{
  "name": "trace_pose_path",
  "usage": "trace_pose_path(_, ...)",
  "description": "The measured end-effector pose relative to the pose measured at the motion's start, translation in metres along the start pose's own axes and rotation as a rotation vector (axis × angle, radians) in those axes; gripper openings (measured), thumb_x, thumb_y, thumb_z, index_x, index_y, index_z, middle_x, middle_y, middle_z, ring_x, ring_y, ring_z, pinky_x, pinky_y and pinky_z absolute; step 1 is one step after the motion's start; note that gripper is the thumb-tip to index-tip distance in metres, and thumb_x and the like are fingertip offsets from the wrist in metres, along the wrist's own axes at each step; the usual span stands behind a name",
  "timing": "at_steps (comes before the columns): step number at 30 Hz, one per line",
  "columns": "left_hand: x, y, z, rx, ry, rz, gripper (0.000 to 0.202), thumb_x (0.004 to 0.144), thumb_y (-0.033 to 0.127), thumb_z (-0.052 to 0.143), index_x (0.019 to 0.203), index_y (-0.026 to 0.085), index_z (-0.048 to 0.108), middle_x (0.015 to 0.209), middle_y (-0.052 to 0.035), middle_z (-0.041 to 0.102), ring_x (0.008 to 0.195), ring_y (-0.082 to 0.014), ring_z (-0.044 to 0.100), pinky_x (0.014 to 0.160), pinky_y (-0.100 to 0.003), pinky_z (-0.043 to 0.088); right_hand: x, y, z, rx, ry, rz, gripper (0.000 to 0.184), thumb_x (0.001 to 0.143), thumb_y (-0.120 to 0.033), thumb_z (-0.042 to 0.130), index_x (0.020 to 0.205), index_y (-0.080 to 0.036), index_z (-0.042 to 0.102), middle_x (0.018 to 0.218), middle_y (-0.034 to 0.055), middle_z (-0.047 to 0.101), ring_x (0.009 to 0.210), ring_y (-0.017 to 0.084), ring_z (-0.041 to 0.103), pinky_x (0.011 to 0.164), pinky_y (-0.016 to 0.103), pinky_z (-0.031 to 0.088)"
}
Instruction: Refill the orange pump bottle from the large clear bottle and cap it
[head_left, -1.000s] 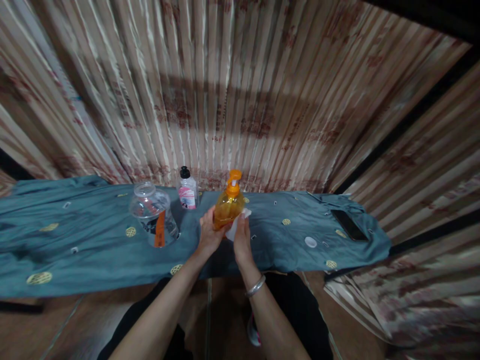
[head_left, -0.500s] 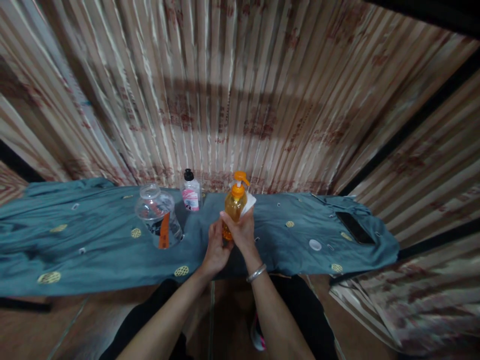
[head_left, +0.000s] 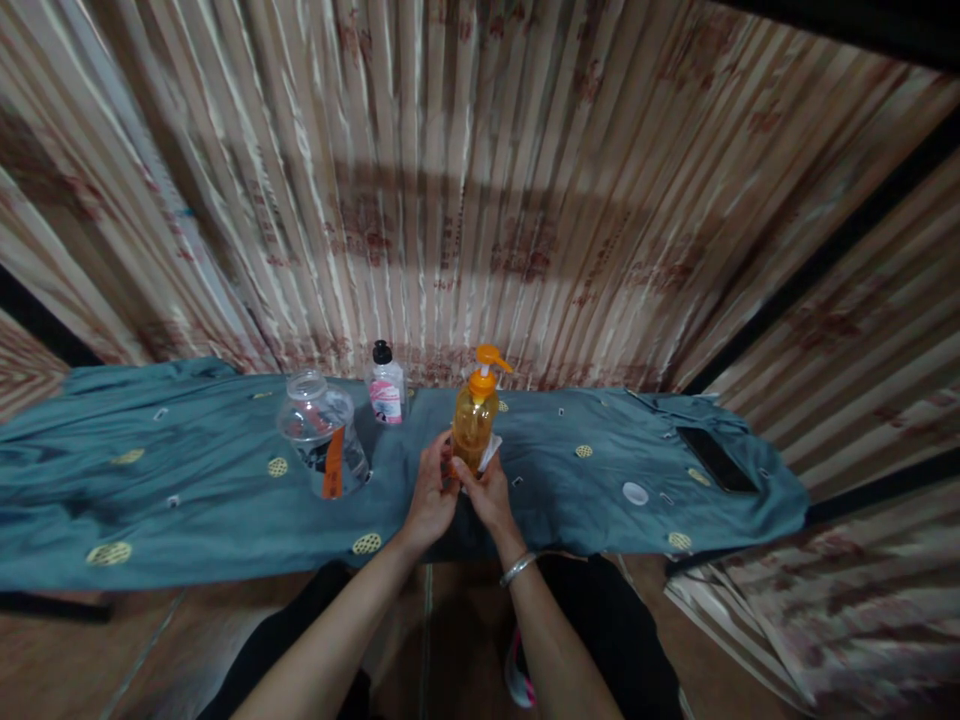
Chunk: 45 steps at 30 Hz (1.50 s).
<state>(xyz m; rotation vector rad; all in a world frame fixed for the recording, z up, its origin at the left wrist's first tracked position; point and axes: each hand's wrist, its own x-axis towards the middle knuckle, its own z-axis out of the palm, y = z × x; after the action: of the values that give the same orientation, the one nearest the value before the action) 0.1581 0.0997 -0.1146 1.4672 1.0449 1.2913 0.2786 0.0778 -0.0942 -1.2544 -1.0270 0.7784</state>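
Note:
An amber pump bottle (head_left: 474, 420) with an orange pump head stands upright between my hands, over the middle of the cloth. My left hand (head_left: 435, 492) is closed around its lower left side. On the lower right, my right hand (head_left: 486, 492) presses a white tissue (head_left: 490, 453) to the bottle, thumb across the front. The bottle's base is hidden by my fingers. To the left stand a clear bottle with a black cap and pink label (head_left: 387, 398) and a clear plastic jar (head_left: 324, 440) with an orange strip.
A blue-green patterned cloth (head_left: 225, 520) covers the narrow table. A black phone (head_left: 716, 460) lies at its right end, with a white round disc (head_left: 635, 493) nearby. Behind hangs a striped curtain (head_left: 465, 200); dark frame bars (head_left: 825, 250) slant along the sides.
My right hand and the tissue have slid down from the bottle's upper right side to its lower part. The pump spout shows more clearly.

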Motion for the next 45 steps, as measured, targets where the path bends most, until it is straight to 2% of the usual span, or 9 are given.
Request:
trace_pose_path(3, 0.005, -0.004, 0.002, -0.031, 0.042, -0.07, 0.071, 0.086, 0.022, 0.07, 0.155, 0.026, 0.052, 0.143, -0.0148, 0.063, 0.132, -0.0328, 0.065, 0.117, -0.062, 0.051, -0.006, -0.008, -0.001, -0.031, -0.002, -0.021, 0.065, 0.081, -0.062, 0.081, 0.129, -0.021, 0.067, 0.131, 0.0121, 0.08, 0.126, 0.034, 0.075, 0.116, 0.051, 0.056)
trace_pose_path(7, 0.002, -0.006, 0.008, -0.086, 0.032, -0.118, 0.066, 0.082, 0.021, 0.074, 0.147, 0.024, 0.062, 0.145, -0.0147, 0.067, 0.141, -0.0355, 0.061, 0.125, -0.06, 0.043, -0.003, -0.033, -0.001, -0.097, 0.042, -0.087, 0.069, 0.082, -0.063, 0.082, 0.134, -0.021, 0.065, 0.13, 0.0128, 0.079, 0.122, 0.033, 0.076, 0.112, 0.049, 0.059)
trace_pose_path(13, -0.016, -0.007, 0.02, -0.15, -0.015, -0.17, 0.084, 0.073, 0.01, 0.073, 0.153, 0.03, 0.06, 0.155, -0.0123, 0.063, 0.131, -0.032, 0.067, 0.116, -0.057, 0.052, 0.038, -0.065, -0.002, -0.175, -0.005, -0.161, 0.063, 0.074, -0.055, 0.09, 0.123, -0.022, 0.067, 0.113, 0.0081, 0.082, 0.102, 0.029, 0.078, 0.094, 0.043, 0.064)
trace_pose_path(18, -0.016, -0.009, 0.023, -0.149, -0.031, -0.19, 0.084, 0.072, 0.008, 0.074, 0.152, 0.03, 0.061, 0.157, -0.0132, 0.061, 0.136, -0.0334, 0.063, 0.119, -0.059, 0.048, 0.069, -0.054, -0.012, -0.118, -0.075, -0.11, 0.057, 0.068, -0.049, 0.093, 0.113, -0.023, 0.07, 0.104, 0.005, 0.083, 0.093, 0.025, 0.077, 0.089, 0.039, 0.063)
trace_pose_path(22, -0.01, -0.009, 0.022, -0.136, -0.045, -0.202, 0.08, 0.073, 0.008, 0.073, 0.15, 0.026, 0.061, 0.153, -0.0153, 0.063, 0.137, -0.0346, 0.063, 0.121, -0.062, 0.046, 0.075, -0.032, -0.025, 0.0, -0.102, -0.02, 0.06, 0.063, -0.05, 0.095, 0.111, -0.023, 0.072, 0.108, 0.0066, 0.085, 0.097, 0.028, 0.079, 0.09, 0.042, 0.065)
trace_pose_path(31, -0.013, -0.013, 0.017, -0.119, -0.091, -0.194, 0.084, 0.074, 0.005, 0.07, 0.153, 0.03, 0.057, 0.161, -0.0138, 0.058, 0.147, -0.0363, 0.058, 0.121, -0.064, 0.046, 0.042, 0.003, -0.027, -0.169, -0.05, 0.072, 0.054, 0.068, -0.047, 0.092, 0.112, -0.022, 0.073, 0.112, 0.01, 0.086, 0.108, 0.034, 0.081, 0.1, 0.052, 0.065)
trace_pose_path(38, -0.013, -0.017, 0.017, -0.143, -0.126, -0.164, 0.084, 0.072, 0.004, 0.066, 0.151, 0.029, 0.056, 0.163, -0.0145, 0.053, 0.154, -0.037, 0.052, 0.123, -0.062, 0.046, 0.002, 0.009, -0.026, -0.43, -0.053, 0.079, 0.055, 0.079, -0.035, 0.079, 0.131, -0.019, 0.067, 0.125, 0.0162, 0.081, 0.117, 0.034, 0.079, 0.105, 0.047, 0.061)
trace_pose_path(41, -0.013, -0.02, 0.017, -0.154, -0.137, -0.159, 0.089, 0.068, 0.002, 0.064, 0.153, 0.028, 0.054, 0.167, -0.0156, 0.05, 0.155, -0.0376, 0.051, 0.123, -0.063, 0.045, -0.01, 0.008, -0.028, -0.436, -0.073, 0.092, 0.044, 0.083, -0.033, 0.073, 0.124, -0.018, 0.069, 0.119, 0.0163, 0.082, 0.111, 0.034, 0.079, 0.102, 0.046, 0.062)
trace_pose_path(45, -0.017, -0.021, 0.017, -0.165, -0.146, -0.159, 0.091, 0.072, 0.006, 0.068, 0.158, 0.028, 0.05, 0.173, -0.0164, 0.044, 0.156, -0.0382, 0.05, 0.124, -0.063, 0.045, -0.024, 0.006, -0.031, -0.324, -0.113, 0.111, 0.028, 0.088, -0.034, 0.065, 0.112, -0.022, 0.072, 0.107, 0.0105, 0.082, 0.103, 0.03, 0.079, 0.097, 0.043, 0.062)
